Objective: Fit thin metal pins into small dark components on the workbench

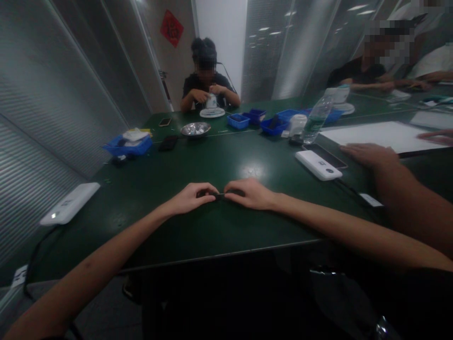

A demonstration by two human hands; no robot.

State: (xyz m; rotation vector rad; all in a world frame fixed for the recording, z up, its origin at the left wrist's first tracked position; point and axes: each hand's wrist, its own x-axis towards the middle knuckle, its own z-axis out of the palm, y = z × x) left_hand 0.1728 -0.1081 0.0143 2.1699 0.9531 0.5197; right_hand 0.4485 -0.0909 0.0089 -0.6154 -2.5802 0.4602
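Note:
On the green table (170,170), close to its near edge, my two hands meet in front of me. A small, dark, thin object (221,196) spans the narrow gap between my fingertips. My left hand (194,197) pinches its left end between thumb and fingers. The other end is gripped the same way by my right hand (249,193). Most of the object is hidden by my fingers, so its kind cannot be made out.
White power banks (71,204) with cables lie left and right (318,165), the right one beside a phone (324,156). Farther back are a blue bin (129,147), a metal bowl (195,130) and a bottle (317,120). A co-worker's arm (396,174) reaches in from the right.

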